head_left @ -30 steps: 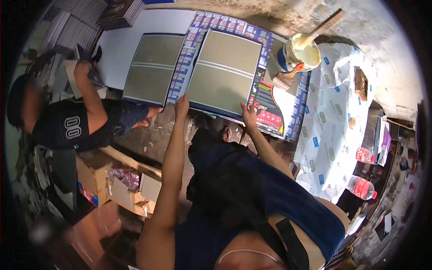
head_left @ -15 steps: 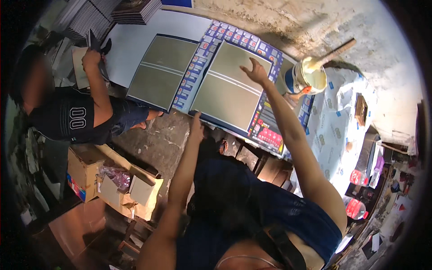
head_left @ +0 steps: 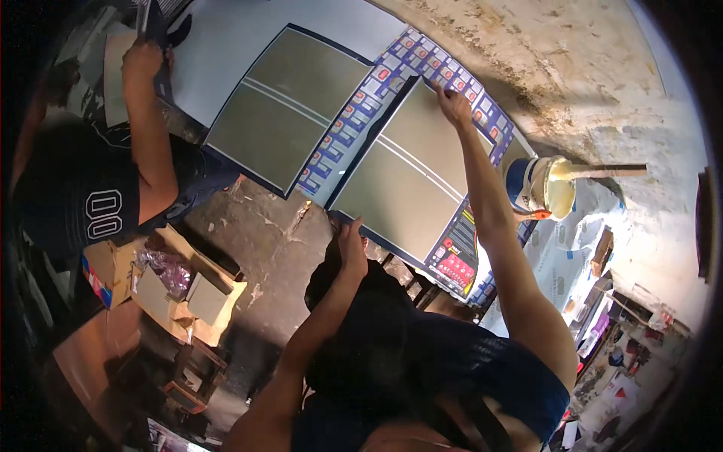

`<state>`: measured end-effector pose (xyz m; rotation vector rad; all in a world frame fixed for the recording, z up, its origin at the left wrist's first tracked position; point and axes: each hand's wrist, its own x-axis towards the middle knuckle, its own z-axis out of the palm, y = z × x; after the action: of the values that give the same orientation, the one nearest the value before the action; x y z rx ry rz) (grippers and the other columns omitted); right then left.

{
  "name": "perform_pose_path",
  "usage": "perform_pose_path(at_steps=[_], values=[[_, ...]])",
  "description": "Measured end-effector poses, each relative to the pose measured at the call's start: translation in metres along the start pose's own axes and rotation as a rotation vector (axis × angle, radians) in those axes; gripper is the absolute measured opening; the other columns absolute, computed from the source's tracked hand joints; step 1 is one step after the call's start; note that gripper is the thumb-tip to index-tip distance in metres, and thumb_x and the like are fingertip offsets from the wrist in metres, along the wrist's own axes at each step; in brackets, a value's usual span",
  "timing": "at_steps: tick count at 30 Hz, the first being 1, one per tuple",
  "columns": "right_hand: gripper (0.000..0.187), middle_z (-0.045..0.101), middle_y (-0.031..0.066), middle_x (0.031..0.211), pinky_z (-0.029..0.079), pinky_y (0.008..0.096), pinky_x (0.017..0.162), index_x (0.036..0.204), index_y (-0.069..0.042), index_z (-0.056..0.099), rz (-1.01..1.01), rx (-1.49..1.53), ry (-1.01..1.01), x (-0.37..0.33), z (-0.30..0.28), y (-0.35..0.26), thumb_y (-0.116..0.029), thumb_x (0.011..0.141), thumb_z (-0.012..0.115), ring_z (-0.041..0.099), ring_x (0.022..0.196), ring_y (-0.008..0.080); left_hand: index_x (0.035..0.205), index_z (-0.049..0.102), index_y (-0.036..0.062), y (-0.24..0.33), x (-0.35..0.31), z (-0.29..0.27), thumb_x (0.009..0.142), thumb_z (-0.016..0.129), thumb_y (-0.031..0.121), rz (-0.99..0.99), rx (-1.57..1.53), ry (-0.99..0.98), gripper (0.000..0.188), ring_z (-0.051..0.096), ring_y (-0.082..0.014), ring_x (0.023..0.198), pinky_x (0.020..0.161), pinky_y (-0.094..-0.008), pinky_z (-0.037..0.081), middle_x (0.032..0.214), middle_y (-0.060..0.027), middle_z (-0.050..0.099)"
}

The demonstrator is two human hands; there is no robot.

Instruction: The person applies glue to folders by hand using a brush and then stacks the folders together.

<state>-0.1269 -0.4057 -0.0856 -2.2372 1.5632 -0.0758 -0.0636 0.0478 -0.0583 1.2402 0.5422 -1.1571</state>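
Observation:
In front of me lies a flat book cover (head_left: 418, 177), two grey-beige boards on a dark blue sheet with white lines between them. Along its left side the dark margin is partly raised and folded over. My right hand (head_left: 457, 109) pinches that margin at the far corner. At the near-left corner, my left hand (head_left: 352, 248) has its fingers closed round the edge. A second, similar cover (head_left: 290, 109) lies flat to the left, untouched by me.
Printed blue sheets (head_left: 331, 154) lie under the covers. A bucket (head_left: 520, 184) of pale paste, with a wooden stick (head_left: 614, 171) in it and an orange-handled brush (head_left: 535, 215) beside it, stands to the right. Another person (head_left: 83, 181) works at the left. An open carton (head_left: 169, 294) sits below.
My right hand has moved from above the boards to the cover's far-left corner and closed. My left hand has closed on the near corner. The left margin has come up. The view has shifted.

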Motion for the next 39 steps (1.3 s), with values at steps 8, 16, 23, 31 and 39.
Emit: perform_pose_path(at_steps=[8,16,23,31,39], values=[[0.09,0.036,0.0293,0.146,0.033,0.0529,0.107,0.144,0.003,0.035,-0.469,-0.025,0.252,-0.172,-0.037,-0.102,-0.047,0.08,0.072,0.036,0.134,0.0441,0.107,0.064,0.0121,0.002,0.02,-0.058,0.088,0.064,0.029,0.082,0.334,-0.229,0.026,0.054,-0.0154,0.084,0.074,-0.0288,0.042,0.096,-0.0002,0.058],[0.105,0.011,0.0249,0.159,0.017,0.0588,0.115,0.154,-0.01,0.02,-0.519,-0.226,-0.037,-0.401,0.053,-0.093,-0.04,0.072,0.078,0.011,0.146,0.0441,0.149,0.034,0.0079,0.005,0.035,-0.195,0.087,0.065,0.043,0.284,0.395,0.206,0.077,0.036,-0.0234,0.136,0.111,-0.0436,0.027,0.143,-0.0059,0.044],[0.092,0.02,0.0309,0.153,0.02,0.0601,0.114,0.15,0.0,0.022,-0.5,-0.267,-0.045,-0.384,0.083,-0.073,-0.045,0.084,0.067,0.02,0.142,0.05,0.147,0.032,-0.0044,-0.046,0.01,-0.295,0.088,0.066,0.033,0.274,0.35,0.384,0.078,0.036,-0.0274,0.138,0.113,-0.0374,0.027,0.15,-0.0178,0.037],[0.093,0.03,0.0421,0.143,0.036,0.0629,0.103,0.145,0.011,0.025,-0.634,-0.467,0.02,-0.383,0.091,-0.071,-0.055,0.088,0.058,0.035,0.128,0.0605,0.139,0.043,-0.0079,-0.021,-0.007,-0.24,0.089,0.066,0.031,0.409,0.349,0.343,0.067,0.04,-0.0306,0.137,0.114,-0.0369,0.028,0.145,-0.0223,0.044],[0.075,0.057,0.0353,0.121,0.054,0.0511,0.082,0.14,0.007,0.038,-0.788,-0.446,-0.042,-0.373,0.028,-0.094,-0.037,0.086,0.064,0.063,0.102,0.0472,0.142,0.041,-0.0021,0.01,-0.009,-0.189,0.091,0.068,0.027,0.6,0.085,0.127,0.065,0.051,-0.0247,0.127,0.105,-0.0333,0.04,0.142,-0.0166,0.049]])
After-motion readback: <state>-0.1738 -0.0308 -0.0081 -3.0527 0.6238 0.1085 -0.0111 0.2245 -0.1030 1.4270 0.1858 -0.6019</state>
